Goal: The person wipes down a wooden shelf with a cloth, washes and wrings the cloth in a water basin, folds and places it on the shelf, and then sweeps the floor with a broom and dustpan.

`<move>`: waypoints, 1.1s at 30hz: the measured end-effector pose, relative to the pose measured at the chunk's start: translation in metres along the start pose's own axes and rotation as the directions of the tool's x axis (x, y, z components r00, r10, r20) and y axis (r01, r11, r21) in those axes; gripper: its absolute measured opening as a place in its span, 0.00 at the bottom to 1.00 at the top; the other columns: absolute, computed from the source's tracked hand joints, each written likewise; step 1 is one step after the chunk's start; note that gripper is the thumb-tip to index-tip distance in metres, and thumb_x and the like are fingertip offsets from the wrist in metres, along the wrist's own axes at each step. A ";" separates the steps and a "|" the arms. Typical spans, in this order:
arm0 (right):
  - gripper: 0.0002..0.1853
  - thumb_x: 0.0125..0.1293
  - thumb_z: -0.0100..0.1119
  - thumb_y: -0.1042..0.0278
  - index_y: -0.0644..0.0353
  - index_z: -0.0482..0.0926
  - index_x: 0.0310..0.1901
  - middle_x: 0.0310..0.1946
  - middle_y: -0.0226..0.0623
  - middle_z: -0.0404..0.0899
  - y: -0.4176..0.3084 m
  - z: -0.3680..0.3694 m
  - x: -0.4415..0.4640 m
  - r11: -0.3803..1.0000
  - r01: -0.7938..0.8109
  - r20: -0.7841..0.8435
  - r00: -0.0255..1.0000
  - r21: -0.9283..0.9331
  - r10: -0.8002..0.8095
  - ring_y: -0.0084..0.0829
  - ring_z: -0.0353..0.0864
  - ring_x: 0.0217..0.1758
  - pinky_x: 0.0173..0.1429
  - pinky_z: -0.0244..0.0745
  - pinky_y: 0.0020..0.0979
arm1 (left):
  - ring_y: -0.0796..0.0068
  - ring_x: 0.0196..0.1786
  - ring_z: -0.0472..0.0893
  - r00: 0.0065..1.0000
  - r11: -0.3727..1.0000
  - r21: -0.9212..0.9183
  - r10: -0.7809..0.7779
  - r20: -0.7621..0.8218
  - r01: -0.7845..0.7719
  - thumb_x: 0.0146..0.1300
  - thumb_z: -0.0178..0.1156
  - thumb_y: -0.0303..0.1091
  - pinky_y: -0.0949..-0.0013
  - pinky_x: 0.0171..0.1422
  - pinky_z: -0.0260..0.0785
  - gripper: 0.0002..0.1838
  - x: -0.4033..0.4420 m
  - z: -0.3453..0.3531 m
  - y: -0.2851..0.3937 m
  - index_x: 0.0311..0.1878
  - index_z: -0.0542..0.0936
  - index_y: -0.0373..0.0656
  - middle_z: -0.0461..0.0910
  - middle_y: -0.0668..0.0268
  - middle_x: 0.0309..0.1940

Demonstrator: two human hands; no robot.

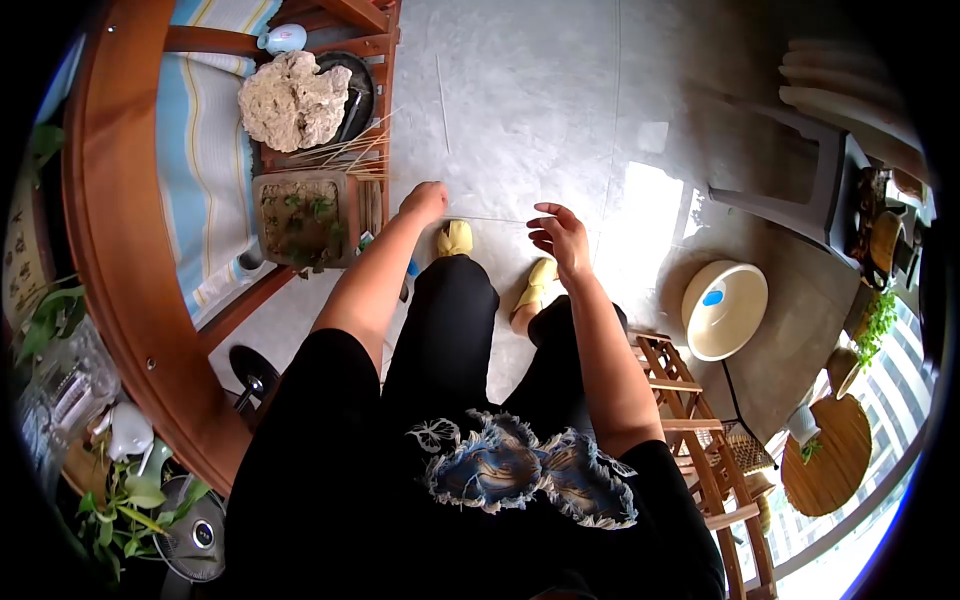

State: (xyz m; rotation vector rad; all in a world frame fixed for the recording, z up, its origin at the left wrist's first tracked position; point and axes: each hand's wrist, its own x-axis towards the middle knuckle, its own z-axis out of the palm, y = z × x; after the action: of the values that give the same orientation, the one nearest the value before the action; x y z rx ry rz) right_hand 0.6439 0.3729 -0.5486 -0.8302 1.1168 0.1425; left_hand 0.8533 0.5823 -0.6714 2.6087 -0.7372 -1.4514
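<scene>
From the head view, my left hand [427, 202] is clenched, knuckles up; I see nothing in its grip. It hangs forward above the grey floor [520, 110], near a planter [351, 212] and the thin sticks [345, 158] beside it, apart from both. The planter appears to stand at the right edge of the wooden seat [383, 75], with a pale rough rock [296, 100] farther up along that edge. A slender stick [443, 105] seems to lie on the floor ahead of my left knuckles. My right hand [563, 240] has its grip released, fingers parted and lightly bent, touching nothing, above the yellow slippers [456, 238]. To work well from here, I judge it best to loosen the left fingers before touching anything, keep that forearm off the stick tips overhanging the seat's edge, and pinch anything so thin lightly, near its middle. I would also keep my right elbow clear of the wooden rack [690, 425].
</scene>
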 end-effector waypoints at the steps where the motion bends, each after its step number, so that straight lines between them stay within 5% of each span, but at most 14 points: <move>1: 0.15 0.68 0.50 0.72 0.61 0.76 0.55 0.39 0.38 0.84 -0.002 0.005 0.016 1.000 0.019 0.024 1.000 -0.006 -0.019 0.27 0.83 0.37 0.46 0.79 0.28 | 0.54 0.53 0.80 0.999 1.000 0.000 0.015 -0.036 -0.015 0.63 0.57 0.35 0.57 0.57 0.74 0.10 0.019 0.003 -0.003 0.45 0.82 0.47 0.83 0.57 0.47; 7: 0.13 0.68 0.49 0.75 0.62 0.78 0.51 0.35 0.36 0.84 -0.019 -0.013 0.103 0.967 0.244 -0.026 0.969 -0.072 -0.247 0.23 0.80 0.35 0.45 0.77 0.25 | 0.52 0.55 0.80 0.998 0.990 -0.132 0.049 -0.036 -0.053 0.61 0.62 0.38 0.57 0.60 0.72 0.15 0.152 0.035 -0.038 0.48 0.81 0.40 0.80 0.50 0.52; 10: 0.12 0.68 0.49 0.75 0.61 0.79 0.50 0.35 0.34 0.84 -0.026 -0.030 0.139 0.948 0.296 -0.045 0.952 -0.113 -0.303 0.21 0.79 0.34 0.45 0.76 0.24 | 0.50 0.56 0.80 0.955 0.996 -0.069 0.035 -0.296 -0.058 0.60 0.64 0.40 0.55 0.61 0.73 0.17 0.206 0.037 -0.033 0.47 0.80 0.37 0.81 0.47 0.51; 12: 0.12 0.68 0.50 0.74 0.61 0.79 0.50 0.35 0.34 0.84 -0.031 -0.042 0.156 0.948 0.301 -0.050 0.950 -0.103 -0.307 0.20 0.78 0.33 0.44 0.76 0.23 | 0.49 0.53 0.82 0.832 0.942 -0.247 -0.318 -0.455 0.225 0.60 0.65 0.39 0.54 0.57 0.76 0.17 0.224 0.035 -0.021 0.46 0.81 0.37 0.83 0.49 0.47; 16: 0.12 0.68 0.50 0.74 0.61 0.79 0.50 0.34 0.34 0.83 -0.046 -0.054 0.144 0.943 0.316 -0.093 0.941 -0.104 -0.326 0.20 0.76 0.32 0.43 0.74 0.23 | 0.50 0.50 0.84 0.844 0.920 -0.169 -0.391 -0.367 0.353 0.59 0.65 0.38 0.53 0.50 0.79 0.15 0.222 0.037 -0.020 0.46 0.82 0.40 0.84 0.51 0.45; 18: 0.11 0.69 0.50 0.74 0.61 0.80 0.49 0.33 0.34 0.83 -0.042 -0.055 0.135 0.962 0.239 -0.120 0.959 -0.134 -0.255 0.20 0.76 0.31 0.42 0.74 0.22 | 0.51 0.47 0.85 0.872 0.947 -0.017 -0.303 -0.385 0.322 0.58 0.65 0.37 0.53 0.47 0.80 0.13 0.225 0.045 -0.024 0.45 0.83 0.42 0.85 0.53 0.44; 21: 0.11 0.69 0.52 0.71 0.58 0.80 0.49 0.33 0.32 0.83 -0.042 -0.063 0.140 0.952 0.205 -0.066 0.972 -0.225 -0.225 0.19 0.76 0.32 0.44 0.74 0.24 | 0.50 0.45 0.85 0.867 0.923 -0.110 -0.385 -0.317 0.370 0.56 0.67 0.36 0.55 0.46 0.80 0.12 0.204 0.047 -0.013 0.42 0.83 0.42 0.85 0.54 0.42; 24: 0.12 0.67 0.51 0.72 0.59 0.80 0.49 0.33 0.32 0.83 -0.048 -0.058 0.173 0.935 0.242 -0.029 0.966 -0.260 -0.258 0.19 0.74 0.30 0.42 0.73 0.23 | 0.49 0.38 0.84 0.881 0.963 -0.239 -0.216 -0.421 0.122 0.53 0.70 0.34 0.55 0.41 0.78 0.11 0.207 0.054 -0.015 0.35 0.81 0.39 0.84 0.52 0.37; 26: 0.12 0.67 0.51 0.72 0.59 0.80 0.49 0.34 0.33 0.83 -0.052 -0.051 0.183 0.944 0.229 -0.020 0.971 -0.236 -0.240 0.18 0.73 0.30 0.41 0.72 0.22 | 0.60 0.32 0.84 0.837 0.892 -0.408 -0.066 -0.543 -0.194 0.53 0.67 0.27 0.59 0.37 0.77 0.08 0.184 0.047 -0.006 0.33 0.76 0.38 0.83 0.55 0.31; 27: 0.12 0.68 0.50 0.73 0.60 0.80 0.49 0.33 0.34 0.83 -0.053 -0.045 0.183 0.947 0.213 -0.012 0.975 -0.239 -0.222 0.19 0.74 0.30 0.41 0.73 0.22 | 0.60 0.32 0.84 0.833 0.896 -0.406 -0.081 -0.547 -0.180 0.53 0.67 0.27 0.59 0.37 0.77 0.08 0.157 0.033 0.004 0.33 0.76 0.38 0.83 0.55 0.31; 29: 0.12 0.68 0.49 0.73 0.61 0.80 0.49 0.33 0.34 0.83 -0.056 -0.041 0.178 0.960 0.167 0.005 0.985 -0.223 -0.171 0.19 0.75 0.31 0.40 0.73 0.22 | 0.73 0.31 0.83 0.763 0.718 -0.547 -0.034 -0.645 -0.431 0.56 0.63 0.20 0.68 0.34 0.77 0.08 0.091 0.000 0.039 0.34 0.72 0.37 0.81 0.61 0.29; 30: 0.12 0.68 0.50 0.73 0.61 0.80 0.49 0.33 0.35 0.83 -0.055 -0.037 0.179 0.954 0.173 0.051 0.985 -0.243 -0.166 0.19 0.76 0.31 0.40 0.73 0.22 | 0.73 0.31 0.83 0.761 0.722 -0.547 -0.045 -0.647 -0.423 0.56 0.63 0.20 0.68 0.34 0.77 0.08 0.078 0.001 0.037 0.34 0.72 0.37 0.81 0.61 0.29; 32: 0.12 0.68 0.50 0.73 0.61 0.80 0.49 0.33 0.35 0.84 -0.053 -0.032 0.185 0.947 0.187 0.108 0.981 -0.260 -0.164 0.19 0.76 0.31 0.40 0.73 0.23 | 0.77 0.28 0.82 0.662 0.434 -0.669 -0.196 -0.724 -0.603 0.63 0.56 0.18 0.74 0.37 0.77 0.08 0.058 -0.001 0.030 0.42 0.70 0.38 0.81 0.63 0.31; 33: 0.12 0.68 0.50 0.71 0.60 0.80 0.50 0.33 0.33 0.83 -0.051 -0.031 0.190 0.938 0.195 0.128 0.978 -0.287 -0.164 0.19 0.76 0.30 0.41 0.73 0.23 | 0.73 0.30 0.83 0.657 0.444 -0.669 -0.209 -0.724 -0.596 0.67 0.52 0.18 0.72 0.39 0.79 0.07 0.045 -0.006 0.024 0.46 0.67 0.38 0.81 0.58 0.34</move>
State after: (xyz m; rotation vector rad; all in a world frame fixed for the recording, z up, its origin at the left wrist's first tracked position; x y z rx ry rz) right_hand 0.7339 0.2620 -0.6865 -1.1786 0.9286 0.2024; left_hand 0.8687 0.5400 -0.6969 1.7896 -0.0805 -0.3223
